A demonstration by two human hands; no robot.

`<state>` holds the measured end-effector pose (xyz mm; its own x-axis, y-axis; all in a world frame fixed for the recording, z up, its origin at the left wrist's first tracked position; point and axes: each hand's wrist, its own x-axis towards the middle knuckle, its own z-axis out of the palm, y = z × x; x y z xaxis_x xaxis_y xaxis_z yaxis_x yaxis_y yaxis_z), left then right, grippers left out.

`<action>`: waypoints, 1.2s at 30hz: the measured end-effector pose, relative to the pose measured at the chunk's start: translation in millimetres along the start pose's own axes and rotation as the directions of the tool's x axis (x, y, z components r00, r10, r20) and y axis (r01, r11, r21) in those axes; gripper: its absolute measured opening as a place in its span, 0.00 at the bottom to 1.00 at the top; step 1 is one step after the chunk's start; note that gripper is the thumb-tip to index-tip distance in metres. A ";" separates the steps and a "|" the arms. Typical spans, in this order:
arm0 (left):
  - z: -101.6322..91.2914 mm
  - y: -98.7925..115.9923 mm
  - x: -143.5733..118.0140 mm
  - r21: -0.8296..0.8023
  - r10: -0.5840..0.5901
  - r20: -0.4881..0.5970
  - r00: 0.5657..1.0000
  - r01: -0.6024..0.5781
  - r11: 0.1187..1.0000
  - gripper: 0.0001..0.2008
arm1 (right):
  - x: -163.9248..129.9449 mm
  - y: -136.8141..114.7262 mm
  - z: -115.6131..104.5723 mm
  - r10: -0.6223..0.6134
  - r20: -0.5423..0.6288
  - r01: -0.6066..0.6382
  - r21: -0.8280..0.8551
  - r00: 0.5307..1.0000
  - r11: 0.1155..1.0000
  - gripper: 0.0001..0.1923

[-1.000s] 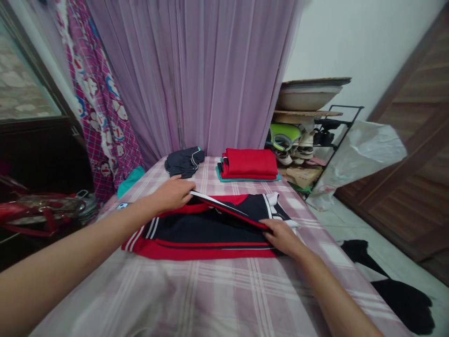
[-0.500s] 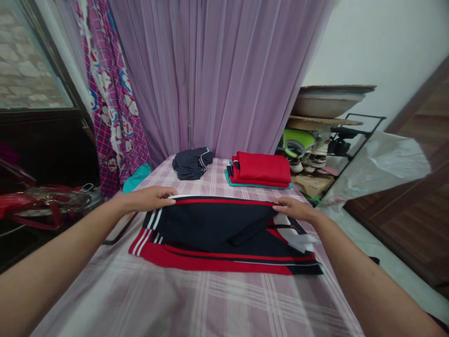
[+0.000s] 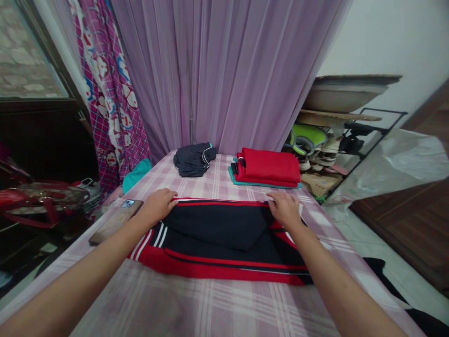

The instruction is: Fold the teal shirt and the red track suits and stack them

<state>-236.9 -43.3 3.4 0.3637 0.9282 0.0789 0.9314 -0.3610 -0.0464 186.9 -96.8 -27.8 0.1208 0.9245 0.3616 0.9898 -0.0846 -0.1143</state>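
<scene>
A navy and red track jacket (image 3: 217, 227) lies partly folded on the bed, its far edge running straight between my hands. White stripes mark its left end. My left hand (image 3: 159, 205) grips the far left corner, thumb and fingers closed on the cloth. At the far right corner my right hand (image 3: 285, 209) is closed on the fabric, its wrist and forearm covering part of the jacket's right end. A white patch of the garment shows just beyond the right hand. The fingertips' undersides are hidden.
A checked bedsheet (image 3: 217, 306) covers the bed. A phone (image 3: 117, 222) lies beside my left forearm. Toward the curtain (image 3: 245, 79) are a bundled dark garment (image 3: 192, 160) and a stack of folded red clothes (image 3: 270, 166). A shoe rack (image 3: 361, 159) stands at the right.
My right hand has turned inward, and the flap's front corner has shifted on the jacket. The left hand has moved slightly left. The view has shifted, and the phone shows beside my left forearm.
</scene>
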 end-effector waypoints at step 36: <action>47.3 55.7 -15.9 0.012 0.019 0.003 1.000 -0.020 1.000 0.32 | 1.7 22.2 13.3 0.187 0.156 -0.152 -0.210 0.970 0.966 0.24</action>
<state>-191.4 -73.9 -47.5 0.3817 0.9213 0.0747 0.9239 -0.3779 -0.0603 208.0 -92.2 -42.0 0.2904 0.9388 0.1851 0.9533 -0.3005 0.0287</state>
